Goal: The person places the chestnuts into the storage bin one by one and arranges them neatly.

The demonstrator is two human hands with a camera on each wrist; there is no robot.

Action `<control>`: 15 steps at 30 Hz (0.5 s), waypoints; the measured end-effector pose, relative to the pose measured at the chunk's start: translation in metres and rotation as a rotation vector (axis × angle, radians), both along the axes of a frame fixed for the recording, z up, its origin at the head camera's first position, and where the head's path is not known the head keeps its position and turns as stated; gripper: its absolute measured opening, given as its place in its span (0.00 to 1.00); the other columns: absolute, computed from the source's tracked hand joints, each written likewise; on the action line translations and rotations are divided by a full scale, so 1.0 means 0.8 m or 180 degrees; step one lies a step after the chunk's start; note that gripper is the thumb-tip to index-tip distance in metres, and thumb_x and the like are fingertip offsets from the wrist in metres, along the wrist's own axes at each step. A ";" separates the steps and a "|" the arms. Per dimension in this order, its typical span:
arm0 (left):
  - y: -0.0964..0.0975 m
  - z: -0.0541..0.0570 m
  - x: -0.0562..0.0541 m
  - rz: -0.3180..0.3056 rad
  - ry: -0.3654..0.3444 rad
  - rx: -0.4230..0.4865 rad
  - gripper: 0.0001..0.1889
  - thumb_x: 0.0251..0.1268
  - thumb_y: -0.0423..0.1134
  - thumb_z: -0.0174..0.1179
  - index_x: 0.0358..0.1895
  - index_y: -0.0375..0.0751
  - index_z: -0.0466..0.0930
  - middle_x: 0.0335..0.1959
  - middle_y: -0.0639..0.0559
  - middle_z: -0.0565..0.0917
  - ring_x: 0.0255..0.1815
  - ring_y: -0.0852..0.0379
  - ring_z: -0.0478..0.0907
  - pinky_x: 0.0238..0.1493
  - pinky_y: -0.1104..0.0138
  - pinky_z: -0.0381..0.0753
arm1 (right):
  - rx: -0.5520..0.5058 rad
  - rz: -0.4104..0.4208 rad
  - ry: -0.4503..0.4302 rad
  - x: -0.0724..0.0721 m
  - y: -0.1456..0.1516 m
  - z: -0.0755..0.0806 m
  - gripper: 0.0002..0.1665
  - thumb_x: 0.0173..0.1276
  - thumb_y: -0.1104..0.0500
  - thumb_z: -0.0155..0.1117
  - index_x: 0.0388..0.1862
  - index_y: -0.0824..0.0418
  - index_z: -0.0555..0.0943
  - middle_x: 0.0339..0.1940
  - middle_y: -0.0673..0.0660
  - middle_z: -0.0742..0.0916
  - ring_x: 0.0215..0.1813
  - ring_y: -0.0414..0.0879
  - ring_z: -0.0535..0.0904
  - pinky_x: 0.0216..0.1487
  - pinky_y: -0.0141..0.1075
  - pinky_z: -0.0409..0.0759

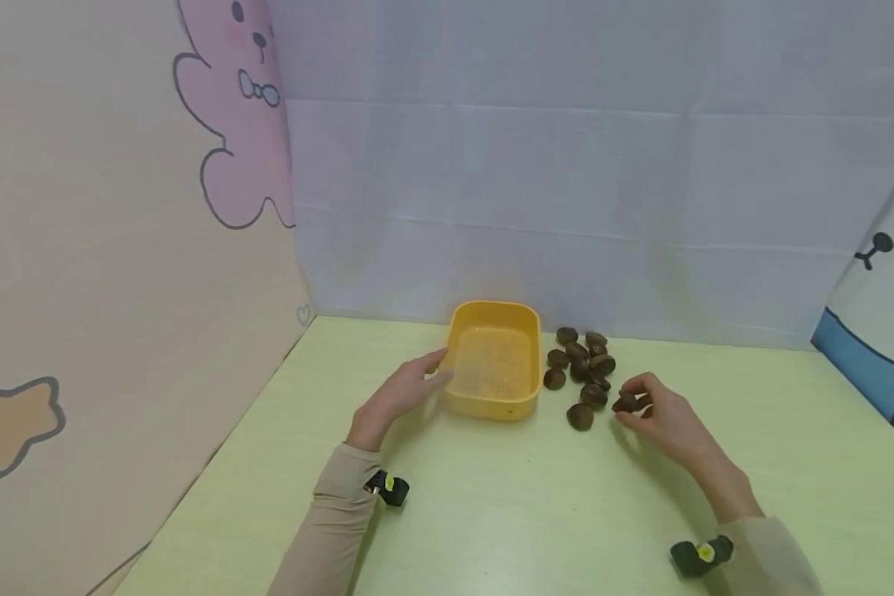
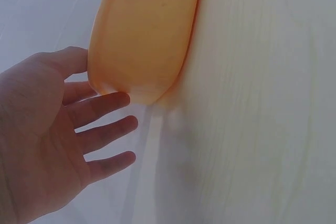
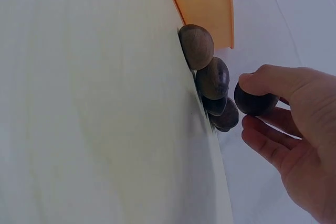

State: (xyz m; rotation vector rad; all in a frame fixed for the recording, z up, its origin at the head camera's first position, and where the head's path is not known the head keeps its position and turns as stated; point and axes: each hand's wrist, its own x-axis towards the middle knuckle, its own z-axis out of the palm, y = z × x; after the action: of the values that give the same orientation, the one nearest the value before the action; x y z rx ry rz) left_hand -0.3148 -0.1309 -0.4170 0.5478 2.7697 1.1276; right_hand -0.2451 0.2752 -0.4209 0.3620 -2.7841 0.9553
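Note:
A yellow plastic box [image 1: 495, 409], with no lid on it, stands toward the back of the table. My left hand [image 1: 406, 387] is at its left side; in the left wrist view the thumb and fingertips touch the box wall [image 2: 142, 35], the fingers fairly straight and spread. Between thumb and fingers, my right hand [image 1: 670, 422] pinches a dark brown chestnut [image 3: 255, 101], held just right of a loose group of chestnuts [image 1: 580, 416]. In the right wrist view, the held chestnut is partly covered by the thumb, and several others [image 3: 197, 47] lie beside it.
The chestnuts spread along the right side of the box on the pale yellow-green table [image 1: 492, 513]. Behind the table hangs a white cloth [image 1: 551, 182]. A wall with cartoon figures [image 1: 134, 248] borders the left side, and another cartoon panel [image 1: 886, 331] the right.

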 end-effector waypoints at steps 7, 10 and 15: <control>0.004 0.001 0.003 0.0007 0.0011 -0.0048 0.32 0.76 0.52 0.48 0.77 0.43 0.59 0.75 0.47 0.66 0.73 0.43 0.66 0.74 0.51 0.61 | -0.0019 -0.0024 0.0133 0.003 -0.008 0.009 0.21 0.63 0.59 0.70 0.53 0.63 0.75 0.48 0.63 0.86 0.42 0.55 0.84 0.41 0.40 0.80; 0.002 0.002 0.005 0.0040 0.0033 -0.0060 0.31 0.76 0.52 0.48 0.77 0.44 0.60 0.75 0.47 0.66 0.73 0.43 0.67 0.74 0.51 0.62 | -0.0066 0.0062 0.0157 -0.001 -0.016 0.018 0.22 0.63 0.61 0.69 0.55 0.64 0.75 0.52 0.66 0.84 0.42 0.55 0.86 0.37 0.35 0.80; 0.002 0.002 0.005 0.0128 0.0070 -0.0053 0.31 0.75 0.53 0.50 0.76 0.45 0.62 0.73 0.46 0.69 0.71 0.43 0.69 0.72 0.50 0.64 | -0.0042 0.0262 0.0393 -0.017 -0.029 0.031 0.22 0.63 0.65 0.68 0.55 0.66 0.76 0.53 0.65 0.83 0.45 0.56 0.85 0.37 0.33 0.80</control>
State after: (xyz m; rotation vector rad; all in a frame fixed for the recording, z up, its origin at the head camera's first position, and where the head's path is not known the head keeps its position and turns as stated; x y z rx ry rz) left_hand -0.3107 -0.1290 -0.4152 0.5080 2.8185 1.1119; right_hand -0.2583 0.2518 -0.3960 0.5188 -2.6688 0.9350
